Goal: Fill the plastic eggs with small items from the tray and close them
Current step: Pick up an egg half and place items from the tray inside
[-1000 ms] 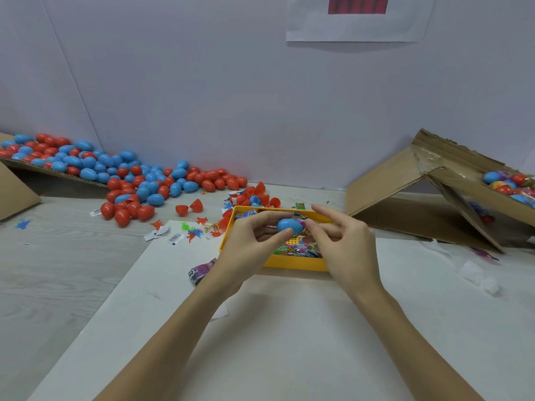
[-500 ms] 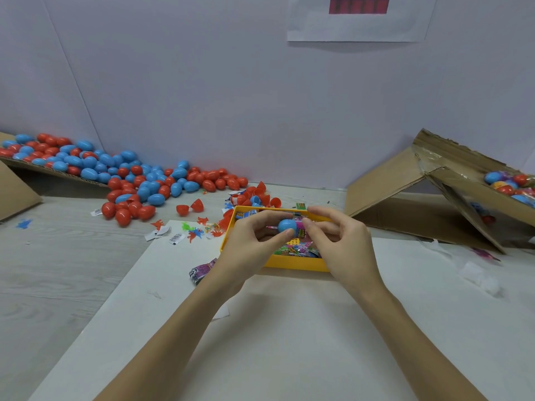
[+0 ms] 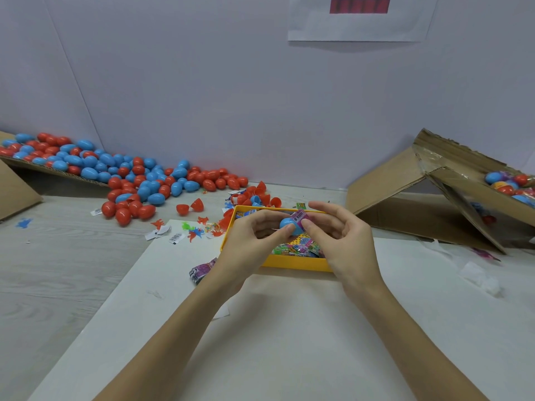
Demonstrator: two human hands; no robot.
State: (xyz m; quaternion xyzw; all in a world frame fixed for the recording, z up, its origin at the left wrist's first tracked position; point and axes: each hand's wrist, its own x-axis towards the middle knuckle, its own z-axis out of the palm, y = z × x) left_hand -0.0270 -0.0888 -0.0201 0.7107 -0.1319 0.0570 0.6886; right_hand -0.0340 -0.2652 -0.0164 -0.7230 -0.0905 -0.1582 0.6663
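While our left hand [image 3: 254,237] pinches the blue egg half [image 3: 288,225] above the yellow tray [image 3: 295,263], our right hand [image 3: 340,235] pinches a purple packet [image 3: 299,217] into it; poking out, the packet may jam closing.

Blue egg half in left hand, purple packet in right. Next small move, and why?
Probably push the purple barcode-printed packet deeper into the blue plastic egg half. The left hand pinches the half over the yellow plastic tray, the right hand holds the packet at its opening, and most of it sticks out, so closing looks premature.
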